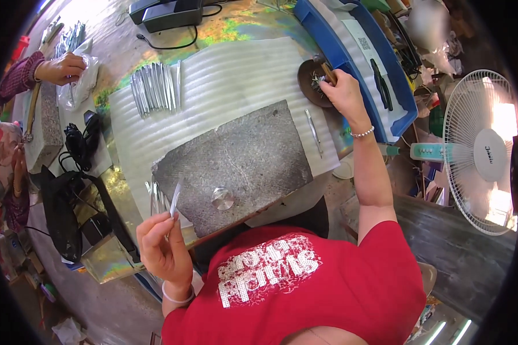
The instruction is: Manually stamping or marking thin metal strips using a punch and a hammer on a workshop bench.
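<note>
My left hand (166,253) pinches a thin, flat silver metal strip (176,201) by its lower end, beside the left edge of a grey stone slab (242,144). My right hand (349,102) reaches into a round brown bowl (307,80) of small pin-like metal bits, its fingertips drawn together; what they hold, if anything, is hidden. A wooden handle (328,73) rests across the bowl by those fingers. On the slab sits a small shiny metal block (222,198). Tweezers-like metal piece (313,132) lies right of the slab. More strips (157,197) lie near my left hand.
A row of silver strips (155,89) lies on white foam sheeting (230,63). A blue tray (406,118) with black-handled pliers (380,83) stands right, near a white fan (483,149). Left, another person's hand (63,69) works by a plastic bag (83,86). Black cables (82,138) lie nearby.
</note>
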Demonstrator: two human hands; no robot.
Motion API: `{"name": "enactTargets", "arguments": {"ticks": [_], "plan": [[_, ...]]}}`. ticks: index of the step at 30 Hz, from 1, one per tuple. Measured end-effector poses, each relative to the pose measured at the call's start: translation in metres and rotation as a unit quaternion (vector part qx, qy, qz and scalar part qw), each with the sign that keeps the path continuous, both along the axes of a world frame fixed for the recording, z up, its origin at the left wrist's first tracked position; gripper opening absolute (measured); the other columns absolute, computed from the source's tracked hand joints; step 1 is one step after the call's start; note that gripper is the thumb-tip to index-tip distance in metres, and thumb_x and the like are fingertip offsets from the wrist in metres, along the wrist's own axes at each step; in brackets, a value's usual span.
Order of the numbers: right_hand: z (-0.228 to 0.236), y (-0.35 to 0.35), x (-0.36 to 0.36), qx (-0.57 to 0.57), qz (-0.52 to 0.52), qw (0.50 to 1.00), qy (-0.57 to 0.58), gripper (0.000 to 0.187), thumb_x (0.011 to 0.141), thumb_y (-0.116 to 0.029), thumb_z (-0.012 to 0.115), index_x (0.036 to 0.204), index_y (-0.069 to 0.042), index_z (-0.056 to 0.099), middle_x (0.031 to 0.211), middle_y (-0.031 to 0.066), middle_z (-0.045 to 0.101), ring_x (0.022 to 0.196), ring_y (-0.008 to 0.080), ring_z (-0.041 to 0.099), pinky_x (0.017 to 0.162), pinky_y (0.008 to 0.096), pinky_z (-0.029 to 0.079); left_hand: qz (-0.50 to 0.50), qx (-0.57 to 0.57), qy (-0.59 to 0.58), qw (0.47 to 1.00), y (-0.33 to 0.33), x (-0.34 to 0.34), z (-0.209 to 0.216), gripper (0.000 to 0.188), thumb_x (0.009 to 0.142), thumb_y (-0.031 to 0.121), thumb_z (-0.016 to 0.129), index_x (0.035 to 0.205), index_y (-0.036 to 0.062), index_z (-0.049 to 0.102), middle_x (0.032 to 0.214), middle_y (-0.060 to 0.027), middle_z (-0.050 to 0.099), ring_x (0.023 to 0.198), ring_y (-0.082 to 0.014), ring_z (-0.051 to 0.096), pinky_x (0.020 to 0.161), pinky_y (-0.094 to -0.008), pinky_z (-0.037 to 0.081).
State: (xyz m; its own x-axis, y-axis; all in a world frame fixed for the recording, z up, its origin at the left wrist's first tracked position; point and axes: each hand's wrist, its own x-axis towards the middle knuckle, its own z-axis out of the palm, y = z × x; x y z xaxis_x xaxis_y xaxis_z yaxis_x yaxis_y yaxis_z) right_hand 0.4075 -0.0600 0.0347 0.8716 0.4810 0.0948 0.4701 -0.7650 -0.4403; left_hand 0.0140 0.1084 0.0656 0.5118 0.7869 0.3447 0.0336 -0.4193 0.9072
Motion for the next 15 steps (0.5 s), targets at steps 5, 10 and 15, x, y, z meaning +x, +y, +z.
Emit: {"name": "enactTargets", "arguments": {"ticks": [5,10,15], "plan": [[-0.001,0.009,0.005,-0.064,-0.003,0.998,0.014,0.024,0.072,-0.018,0.061,0.082,0.005,0.060,0.079,0.0245,0.062,0.081,0.0390,0.062,0.073,0.0420,0.048,0.009,0.148,0.153,0.977,0.005,-0.012,0.008,0.018,0.078,-0.011,0.062,0.092,-0.0003,0.059,0.091,-0.0127,0.060,0.080,-0.0209,0.059,0.071,-0.0277,0.049],[-0.004,0.001,0.006,-0.040,0.019,0.999,-0.002,0.024,0.073,-0.018,0.060,0.080,0.005,0.058,0.072,0.0221,0.059,0.070,0.0346,0.061,0.065,0.0380,0.047,-0.010,0.184,0.318,0.930,0.014,-0.019,0.005,0.018,0.080,-0.005,0.062,0.097,0.0012,0.060,0.087,-0.0143,0.060,0.074,-0.0284,0.061,0.064,-0.0328,0.049],[0.003,-0.008,0.002,0.019,0.005,0.999,0.048,0.025,0.074,-0.018,0.060,0.080,0.006,0.057,0.073,0.0235,0.059,0.068,0.0358,0.059,0.065,0.0381,0.047,-0.049,0.109,0.363,0.924,0.017,-0.025,0.012,0.016,0.081,-0.004,0.060,0.096,0.0010,0.058,0.082,-0.0136,0.058,0.070,-0.0270,0.060,0.060,-0.0330,0.047]]}}
